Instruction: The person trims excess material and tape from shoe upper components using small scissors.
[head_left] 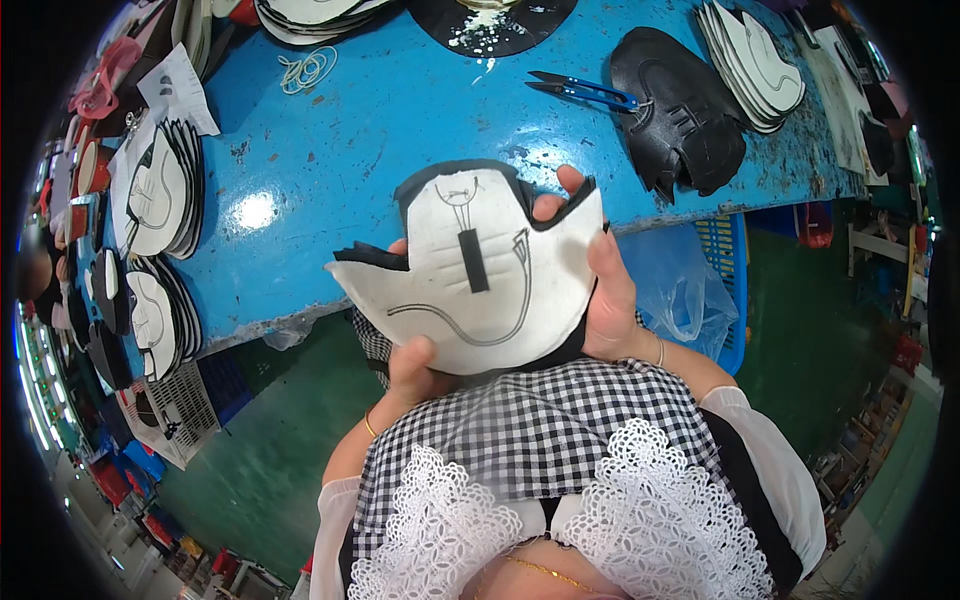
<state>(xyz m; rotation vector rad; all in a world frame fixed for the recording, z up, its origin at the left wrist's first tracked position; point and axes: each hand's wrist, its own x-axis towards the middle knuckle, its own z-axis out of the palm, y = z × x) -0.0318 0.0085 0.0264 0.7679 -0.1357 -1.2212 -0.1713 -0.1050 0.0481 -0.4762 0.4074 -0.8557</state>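
Between both hands I hold a stack of shoe upper pieces (440, 285), white lining side up with black material showing behind. Grey stitched lines curve across the white face, and a short black strip (472, 260) lies at its middle. My left hand (410, 370) grips the lower left edge, thumb on top and most fingers hidden underneath. At the right side my right hand (608, 290) is closed round the edge, its thumb in front and fingertips showing behind the notch. The pieces are held over the near edge of the blue table (300, 200).
Blue-handled thread snips (585, 90) rest against a black leather upper (675, 115) at right. More stacked uppers (755, 65) lie beyond it, with others (165, 190) along the left. A looped cord (308, 70) and a black disc (490, 25) are farther back. Below hangs a plastic bag (685, 290).
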